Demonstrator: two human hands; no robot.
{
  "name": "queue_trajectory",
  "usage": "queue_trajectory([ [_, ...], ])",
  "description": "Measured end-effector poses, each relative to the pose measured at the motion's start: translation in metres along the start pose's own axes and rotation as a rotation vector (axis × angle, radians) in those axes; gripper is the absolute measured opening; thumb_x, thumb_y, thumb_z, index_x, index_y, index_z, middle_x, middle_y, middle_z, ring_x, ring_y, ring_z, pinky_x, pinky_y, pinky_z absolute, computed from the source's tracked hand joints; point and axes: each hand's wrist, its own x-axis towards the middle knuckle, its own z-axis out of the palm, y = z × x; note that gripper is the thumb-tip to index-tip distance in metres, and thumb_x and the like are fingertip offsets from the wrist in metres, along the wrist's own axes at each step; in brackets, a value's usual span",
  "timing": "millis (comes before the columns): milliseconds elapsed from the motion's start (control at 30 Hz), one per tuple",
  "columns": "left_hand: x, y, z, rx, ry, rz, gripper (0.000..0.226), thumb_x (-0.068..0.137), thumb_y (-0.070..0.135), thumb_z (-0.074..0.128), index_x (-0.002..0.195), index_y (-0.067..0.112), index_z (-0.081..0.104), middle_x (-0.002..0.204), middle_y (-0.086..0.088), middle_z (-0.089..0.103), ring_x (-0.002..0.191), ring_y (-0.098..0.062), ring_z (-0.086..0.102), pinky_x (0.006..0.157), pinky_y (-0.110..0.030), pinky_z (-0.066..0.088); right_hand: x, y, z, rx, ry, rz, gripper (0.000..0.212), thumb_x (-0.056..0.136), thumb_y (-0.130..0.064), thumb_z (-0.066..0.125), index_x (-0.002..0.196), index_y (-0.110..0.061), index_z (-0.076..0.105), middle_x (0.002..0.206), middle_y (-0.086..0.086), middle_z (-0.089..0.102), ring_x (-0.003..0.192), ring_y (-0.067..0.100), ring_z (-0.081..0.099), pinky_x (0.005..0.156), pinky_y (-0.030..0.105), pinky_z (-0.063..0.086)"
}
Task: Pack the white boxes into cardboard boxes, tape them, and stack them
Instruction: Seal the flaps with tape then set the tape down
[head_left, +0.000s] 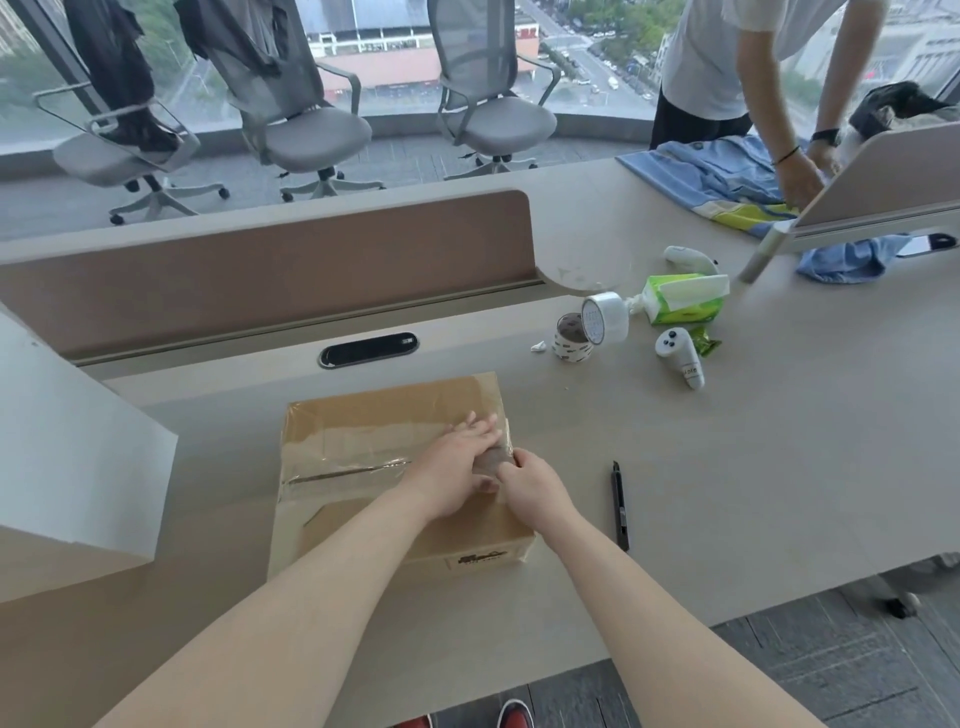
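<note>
Fingers (480, 428) of the left hand (457, 460) lie straight, pressing clear tape (337, 460) onto the closed cardboard box (384, 410) at frame centre. The right hand (535, 488) curls, pinching the tape at the box's right edge. A utility knife (620, 504) lies rightward on the beige desk (753, 467). Office chairs (306, 135) line the window along the top.

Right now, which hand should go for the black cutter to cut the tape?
Right, probably. The cutter lies on the table right of the cardboard box, nearest the right hand, though it pinches the tape and must let go. The left hand presses flat on the box top.
</note>
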Motion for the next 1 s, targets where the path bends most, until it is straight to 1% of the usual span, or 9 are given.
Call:
queue_trajectory([
  [167,-0.001,0.003,-0.004,0.075,-0.013,-0.003,0.079,0.089,0.029,0.071,0.155,0.017,0.03,0.165,0.005,0.013,0.152,-0.015,0.007,0.123,-0.03,0.006,0.006,-0.01,-0.004,0.023,-0.038,0.07,0.023,0.091,-0.025,0.047,0.096,-0.009,0.062,0.078,0.0,0.061,0.066,0.014,0.055,0.06,0.029,0.039],
  [267,-0.014,0.009,-0.008,0.057,0.051,-0.089,0.074,0.093,0.029,0.066,0.155,0.012,0.029,0.165,0.0,0.016,0.152,-0.016,0.01,0.121,-0.025,0.007,0.004,-0.013,-0.006,-0.023,-0.029,0.045,0.025,0.089,-0.022,0.049,0.101,-0.008,0.064,0.089,0.005,0.065,0.081,0.023,0.059,0.073,0.032,0.045],
  [367,-0.041,0.009,-0.015,-0.002,0.161,-0.227,0.066,0.096,0.027,0.063,0.153,0.01,0.035,0.163,-0.003,0.023,0.151,-0.018,0.016,0.12,-0.026,0.01,-0.007,-0.019,-0.003,-0.104,-0.013,-0.006,0.026,0.091,-0.023,0.051,0.112,-0.009,0.059,0.099,0.005,0.062,0.085,0.022,0.06,0.067,0.029,0.042],
  [467,-0.071,0.0,-0.027,-0.057,0.264,-0.369,0.06,0.097,0.029,0.061,0.15,0.009,0.04,0.158,-0.006,0.033,0.146,-0.022,0.028,0.12,-0.034,0.02,-0.01,-0.023,0.001,-0.174,0.016,-0.02,0.043,0.089,-0.034,0.062,0.122,-0.009,0.051,0.107,0.005,0.062,0.094,0.025,0.061,0.073,0.03,0.042],
  [600,-0.1,-0.029,-0.048,-0.114,0.41,-0.56,0.053,0.096,0.033,0.061,0.14,0.005,0.049,0.145,-0.01,0.043,0.138,-0.027,0.037,0.112,-0.037,0.031,0.002,-0.024,0.013,-0.213,0.072,-0.021,0.07,0.076,-0.053,0.075,0.124,-0.011,0.046,0.122,0.007,0.06,0.111,0.028,0.059,0.081,0.034,0.045],
  [700,-0.109,-0.06,-0.053,-0.134,0.463,-0.699,0.063,0.092,0.042,0.063,0.141,0.006,0.045,0.145,-0.013,0.042,0.135,-0.03,0.037,0.112,-0.039,0.033,0.016,-0.024,0.027,-0.232,0.107,0.018,0.085,0.071,-0.063,0.076,0.127,-0.009,0.042,0.127,0.009,0.057,0.117,0.029,0.056,0.09,0.039,0.048],
  [767,-0.112,-0.075,-0.05,-0.222,0.425,-0.77,0.078,0.091,0.049,0.062,0.147,0.003,0.032,0.146,-0.017,0.039,0.135,-0.032,0.037,0.111,-0.04,0.033,0.021,-0.024,0.034,-0.255,0.148,0.046,0.093,0.068,-0.068,0.074,0.13,-0.008,0.038,0.13,0.01,0.055,0.118,0.03,0.056,0.091,0.042,0.048],
  [833,-0.111,-0.09,-0.044,-0.305,0.371,-0.824,0.089,0.092,0.053,0.058,0.153,0.004,0.017,0.152,-0.019,0.032,0.137,-0.034,0.038,0.108,-0.04,0.035,0.025,-0.023,0.043,-0.301,0.205,0.067,0.093,0.069,-0.072,0.07,0.129,-0.009,0.036,0.129,0.011,0.055,0.116,0.032,0.058,0.086,0.041,0.047],
  [1000,-0.109,-0.111,-0.044,-0.43,0.406,-0.819,0.09,0.091,0.055,0.06,0.153,0.005,0.018,0.155,-0.014,0.034,0.139,-0.032,0.039,0.108,-0.04,0.037,0.028,-0.017,0.05,-0.339,0.331,0.051,0.083,0.07,-0.076,0.066,0.117,-0.013,0.041,0.117,0.01,0.062,0.105,0.035,0.061,0.08,0.041,0.05],
])
